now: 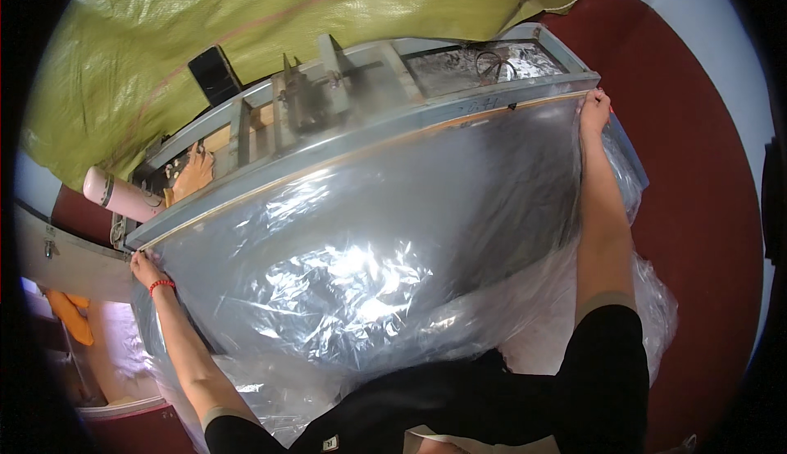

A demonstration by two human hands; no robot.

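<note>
A wide sheet of clear plastic film (352, 282) stretches between my hands and drapes down toward my lap. My left hand (146, 270) pinches its far left corner, next to the end of a long grey metal frame (434, 114). At the opposite end of that frame, my right hand (596, 111) has its fingers closed on the film's far right corner. A thin tan strip (344, 159) runs along the near side of the frame, right by the film's upper edge. Bright glare hides part of the film's surface.
Behind the near rail, the frame has crossbars and open bays. A phone (215, 75), a pink bottle (119, 194) and a tan glove-like thing (193, 173) are there. Yellow-green woven sheeting (287, 3) hangs behind. An orange item (72, 318) lies lower left; the floor (697, 232) is red.
</note>
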